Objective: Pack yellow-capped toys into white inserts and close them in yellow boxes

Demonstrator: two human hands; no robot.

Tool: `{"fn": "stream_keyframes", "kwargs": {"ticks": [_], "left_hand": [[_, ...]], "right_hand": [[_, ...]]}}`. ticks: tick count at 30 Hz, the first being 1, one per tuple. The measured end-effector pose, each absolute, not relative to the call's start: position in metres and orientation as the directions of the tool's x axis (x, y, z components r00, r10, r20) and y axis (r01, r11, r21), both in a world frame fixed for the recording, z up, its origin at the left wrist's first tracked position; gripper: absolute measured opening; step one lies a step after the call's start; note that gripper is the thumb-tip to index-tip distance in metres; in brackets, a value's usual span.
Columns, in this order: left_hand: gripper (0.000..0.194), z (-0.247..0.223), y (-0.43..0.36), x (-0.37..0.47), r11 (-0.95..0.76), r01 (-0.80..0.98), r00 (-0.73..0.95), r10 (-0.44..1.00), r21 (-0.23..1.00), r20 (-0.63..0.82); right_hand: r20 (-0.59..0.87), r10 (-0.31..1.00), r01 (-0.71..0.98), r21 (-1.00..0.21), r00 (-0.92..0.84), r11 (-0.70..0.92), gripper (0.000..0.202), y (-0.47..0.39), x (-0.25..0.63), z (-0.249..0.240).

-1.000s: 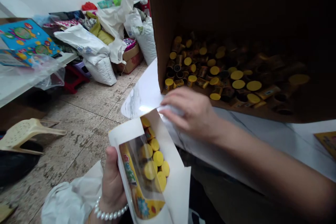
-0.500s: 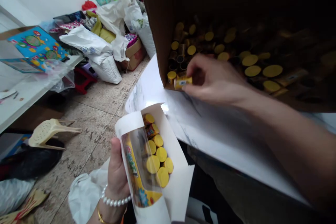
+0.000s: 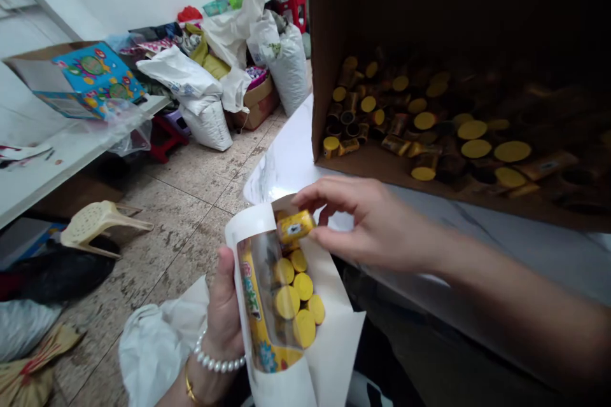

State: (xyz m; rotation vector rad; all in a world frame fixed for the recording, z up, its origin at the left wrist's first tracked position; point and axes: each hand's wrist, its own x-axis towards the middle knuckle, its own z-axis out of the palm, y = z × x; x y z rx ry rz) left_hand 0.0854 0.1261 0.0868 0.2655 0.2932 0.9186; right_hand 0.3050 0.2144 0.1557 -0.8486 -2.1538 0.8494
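Note:
My left hand (image 3: 226,311) is wrapped round a small white carton (image 3: 334,337) with a clear window and a yellow printed front. Its end flaps stand open, and several small yellow-capped tubs (image 3: 287,302) sit packed inside. Between the thumb and fingers of my right hand (image 3: 363,219) is one small yellow tub (image 3: 296,227), tilted on its side at the carton's upper opening. A large brown cardboard box (image 3: 329,57), open toward me, holds many more of these tubs, some upright and some lying down; its depth is dark.
The big box stands on a white marbled table (image 3: 281,152). To the left are a long white table (image 3: 95,149) with a blue printed box (image 3: 100,76), a cream plastic stool (image 3: 98,226), and stuffed white sacks (image 3: 207,121). A white bag (image 3: 162,331) lies on the floor.
My right hand has come out of the large box with a yellow tub and moved down and left to the carton's opening. My left hand keeps its hold on the carton.

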Motion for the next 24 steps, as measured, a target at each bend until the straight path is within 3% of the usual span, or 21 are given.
{"fn": "stream_keyframes", "kwargs": {"ticks": [2,4,8,12,15,20,24], "left_hand": [[0.058,0.088,0.122,0.09,0.567,-0.744,0.558,0.818,0.355,-0.136],[0.053,0.09,0.118,0.095,0.564,-0.742,0.557,0.819,0.363,-0.136],[0.048,0.097,0.12,0.103,0.566,-0.744,0.561,0.818,0.355,-0.128],[0.045,0.101,0.131,0.1,0.534,-0.765,0.542,0.836,0.36,-0.088],[0.045,0.102,0.133,0.096,0.529,-0.767,0.546,0.836,0.364,-0.063],[0.044,0.101,0.133,0.097,0.534,-0.755,0.566,0.824,0.381,-0.033],[0.043,0.102,0.138,0.096,0.609,-0.704,0.652,0.758,0.364,-0.008]], "right_hand": [[0.397,0.732,0.286,-0.736,-0.554,0.614,0.018,0.202,0.29,0.146],[0.452,0.679,0.318,-0.642,-0.579,0.698,0.005,0.195,0.282,0.137],[0.452,0.581,0.371,-0.472,-0.677,0.8,0.021,0.192,0.284,0.137],[0.522,0.568,0.363,-0.447,-0.637,0.817,0.021,0.186,0.286,0.149],[0.485,0.53,0.303,-0.471,-0.696,0.828,0.017,0.175,0.28,0.143],[0.433,0.563,0.366,-0.458,-0.704,0.81,0.013,0.169,0.27,0.125],[0.427,0.535,0.361,-0.423,-0.729,0.831,0.018,0.182,0.283,0.145]]}}
